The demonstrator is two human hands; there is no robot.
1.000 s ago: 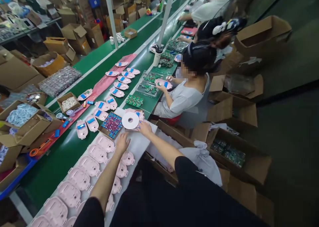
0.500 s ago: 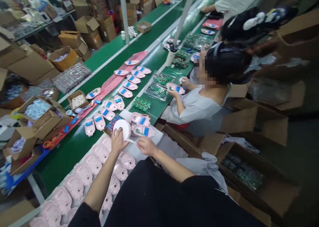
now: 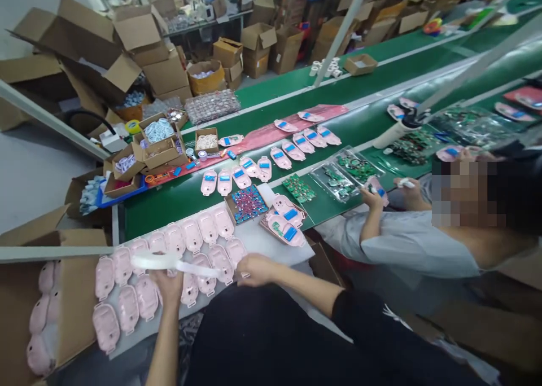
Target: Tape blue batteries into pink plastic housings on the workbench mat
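A roll of white tape (image 3: 156,261) is in my left hand (image 3: 168,287), tilted over rows of pink plastic casings (image 3: 193,233). Off the roll runs a loose white strip (image 3: 200,269), stretching to the right. At its far end my right hand (image 3: 257,270) has its fingers pinched together on the tape; the exact contact is blurred. White foam sheeting (image 3: 288,270) lies under the casings. Beyond my right hand, two casings with blue parts (image 3: 289,233) sit over a small box, one also bearing a green circuit board.
A box of red and blue parts (image 3: 248,204) stands near green circuit boards (image 3: 299,188). Casings with blue blocks (image 3: 241,177) line the green bench (image 3: 178,204). On my right a co-worker in a grey shirt (image 3: 393,239) handles a casing. A cardboard box (image 3: 80,295) stands left.
My view has swung left. The tape roll has moved left over the pink casings and tilted flatter, and a longer strip shows between my hands, which are farther apart.
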